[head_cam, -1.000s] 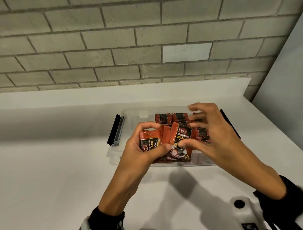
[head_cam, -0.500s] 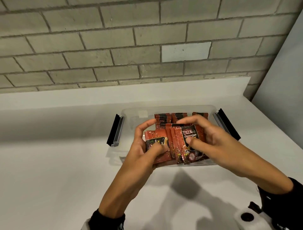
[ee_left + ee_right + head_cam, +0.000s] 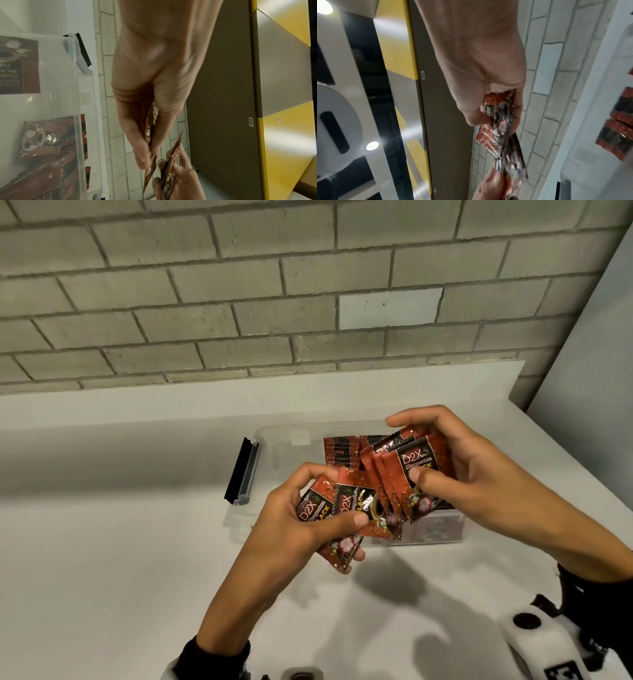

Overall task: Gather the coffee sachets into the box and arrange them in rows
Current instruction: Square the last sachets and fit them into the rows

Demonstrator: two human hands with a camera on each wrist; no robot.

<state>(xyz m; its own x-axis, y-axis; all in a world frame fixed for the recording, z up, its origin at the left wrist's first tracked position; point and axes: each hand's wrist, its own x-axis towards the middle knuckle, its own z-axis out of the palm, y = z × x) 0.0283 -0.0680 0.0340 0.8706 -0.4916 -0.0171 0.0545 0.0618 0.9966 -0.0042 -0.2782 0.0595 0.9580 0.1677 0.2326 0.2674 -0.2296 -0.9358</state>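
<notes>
Fingers of both hands pinch red sachets printed "D2X BLACK".

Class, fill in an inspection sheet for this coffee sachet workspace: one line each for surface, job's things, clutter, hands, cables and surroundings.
Surface: white counter, bare where visible.
Job's things: clear plastic box with black latches on the counter; rows of red sachets stand inside at its far right; more sachets are held above its front edge.
Clutter: nothing seen.
Hands: left hand grips a few sachets fanned under its thumb; right hand grips a larger fan of sachets, thumb on the front one.
Cables: nothing seen.
Surroundings: grey brick wall behind the counter; yellow and grey panels in the wrist views.
</notes>
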